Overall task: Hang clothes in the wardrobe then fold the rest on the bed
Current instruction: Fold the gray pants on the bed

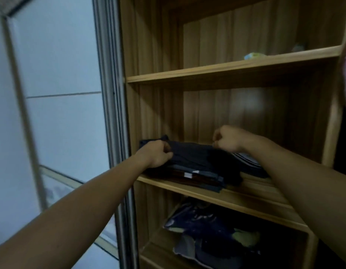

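The dark garment [195,155] is laid atop the folded stack [199,177] on the wardrobe's middle shelf [251,191]. If it is tugged unevenly, the stack beneath could be dragged askew or off the shelf. Its left edge is gripped by the left hand [158,154], and its right edge is pinched by the right hand [227,139].

Dim indoor light, cool bluish cast on sliding door [61,74] at left; soft glare patch on wardrobe back panel [249,105]. Lower compartment [154,210] in deep shadow. Whole frame soft w/ motion blur, wide-angle bend at edges.
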The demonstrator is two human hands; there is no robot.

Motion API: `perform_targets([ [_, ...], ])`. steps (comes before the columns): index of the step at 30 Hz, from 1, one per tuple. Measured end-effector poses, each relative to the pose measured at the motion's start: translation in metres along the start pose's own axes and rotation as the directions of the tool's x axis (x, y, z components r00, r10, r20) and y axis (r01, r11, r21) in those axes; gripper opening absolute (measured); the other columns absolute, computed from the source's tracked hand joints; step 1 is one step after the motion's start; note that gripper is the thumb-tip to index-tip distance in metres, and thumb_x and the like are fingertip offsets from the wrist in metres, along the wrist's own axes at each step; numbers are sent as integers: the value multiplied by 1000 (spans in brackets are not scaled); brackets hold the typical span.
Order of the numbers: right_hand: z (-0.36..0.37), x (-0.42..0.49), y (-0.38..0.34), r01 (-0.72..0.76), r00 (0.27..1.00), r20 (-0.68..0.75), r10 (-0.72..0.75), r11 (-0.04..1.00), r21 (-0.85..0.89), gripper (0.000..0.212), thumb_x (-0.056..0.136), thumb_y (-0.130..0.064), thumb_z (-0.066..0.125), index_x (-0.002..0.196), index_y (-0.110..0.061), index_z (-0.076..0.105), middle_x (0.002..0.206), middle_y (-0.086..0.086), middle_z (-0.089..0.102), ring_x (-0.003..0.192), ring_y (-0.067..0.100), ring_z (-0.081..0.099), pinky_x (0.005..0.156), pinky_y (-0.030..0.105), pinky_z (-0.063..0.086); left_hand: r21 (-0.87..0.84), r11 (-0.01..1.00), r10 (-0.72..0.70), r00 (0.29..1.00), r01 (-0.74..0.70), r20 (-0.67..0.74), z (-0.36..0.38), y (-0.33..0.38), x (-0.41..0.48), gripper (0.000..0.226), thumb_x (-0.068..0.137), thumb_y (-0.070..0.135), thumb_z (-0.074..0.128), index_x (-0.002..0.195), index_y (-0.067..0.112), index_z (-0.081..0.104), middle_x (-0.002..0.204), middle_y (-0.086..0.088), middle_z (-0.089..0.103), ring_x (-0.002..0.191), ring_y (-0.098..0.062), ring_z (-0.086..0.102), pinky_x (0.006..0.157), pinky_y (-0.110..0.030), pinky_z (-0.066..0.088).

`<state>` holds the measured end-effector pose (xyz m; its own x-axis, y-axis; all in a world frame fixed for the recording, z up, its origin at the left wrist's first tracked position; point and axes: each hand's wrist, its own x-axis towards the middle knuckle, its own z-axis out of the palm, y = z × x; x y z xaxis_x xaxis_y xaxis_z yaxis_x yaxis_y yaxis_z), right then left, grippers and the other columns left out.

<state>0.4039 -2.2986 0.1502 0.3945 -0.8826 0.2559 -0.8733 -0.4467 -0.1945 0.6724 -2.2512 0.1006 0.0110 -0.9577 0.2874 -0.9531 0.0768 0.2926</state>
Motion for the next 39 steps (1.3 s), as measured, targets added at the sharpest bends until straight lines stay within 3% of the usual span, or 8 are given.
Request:
perform_targets([
  [7, 6, 36, -122, 254, 960, -133, -245, 965, 58, 23, 96, -47, 58, 106, -28, 65, 105, -1, 62, 95, 20, 59, 80, 35, 52, -46, 997, -71, 903, 56, -424, -41, -83, -36, 26, 95, 31, 55, 111, 13, 66, 102, -10, 59, 97, -31, 63, 77, -35, 50],
  [13, 5, 75, -213, 407, 875, -301, -380, 913, 29, 17, 99, -38, 56, 102, -22, 60, 95, -2, 62, 87, 18, 61, 77, 42, 56, -200, 979, -70, 881, -28, -467, -40, -122, -28, 39, 95, 24, 59, 128, 4, 55, 114, -15, 62, 104, -29, 61, 82, -31, 48],
  [16, 11, 101, -239, 439, 818, -368, -443, 893, -100, 25, 101, -21, 51, 125, -22, 51, 101, 1, 55, 85, 18, 57, 73, 39, 54, -280, 956, -67, 871, -82, -486, -28, -121, -20, 40, 95, 24, 58, 130, 4, 51, 121, -15, 61, 110, -27, 59, 91, -34, 50],
  [20, 18, 128, -255, 412, 790, -337, -512, 851, -326, 57, 101, -15, 47, 153, -29, 27, 118, 11, 51, 82, 22, 52, 67, 37, 53, -483, 871, -154, 883, -90, -443, -11, -113, -12, 56, 94, 22, 59, 144, 8, 40, 139, -11, 49, 125, -27, 53, 105, -43, 48],
  [24, 24, 136, -258, 349, 788, -308, -533, 799, -490, 53, 106, -29, 43, 154, -30, 21, 120, 17, 53, 82, 26, 55, 65, 38, 56, -613, 787, -276, 847, -73, -455, -2, -104, -7, 75, 92, 19, 62, 156, 14, 22, 156, -4, 31, 142, -20, 35, 109, -24, 28],
  [31, 13, 125, -246, 236, 791, -316, -524, 738, -632, 50, 106, -42, 39, 152, -33, 21, 134, 19, 42, 114, 34, 47, 70, 40, 48, -677, 730, -312, 839, -88, -446, -10, -96, -6, 56, 86, 14, 65, 139, 18, 48, 137, -4, 51, 122, -21, 56, 97, -42, 55],
  [35, 4, 110, -234, 153, 722, -404, -562, 699, -699, 45, 101, -46, 48, 142, -28, 41, 149, 22, 27, 135, 38, 31, 95, 50, 44, -640, 756, -208, 876, -139, -435, -11, -80, -12, 33, 85, 8, 62, 117, 13, 60, 115, -14, 60, 97, -28, 65, 84, -47, 59],
  [39, -11, 97, -214, 156, 691, -403, -600, 668, -728, 43, 97, -52, 53, 133, -27, 51, 166, 19, 6, 153, 41, -1, 118, 62, 20, -582, 794, -138, 881, -175, -453, -3, -57, -16, 45, 88, 10, 65, 132, 13, 57, 119, -9, 60, 105, -19, 62, 95, -38, 56],
])
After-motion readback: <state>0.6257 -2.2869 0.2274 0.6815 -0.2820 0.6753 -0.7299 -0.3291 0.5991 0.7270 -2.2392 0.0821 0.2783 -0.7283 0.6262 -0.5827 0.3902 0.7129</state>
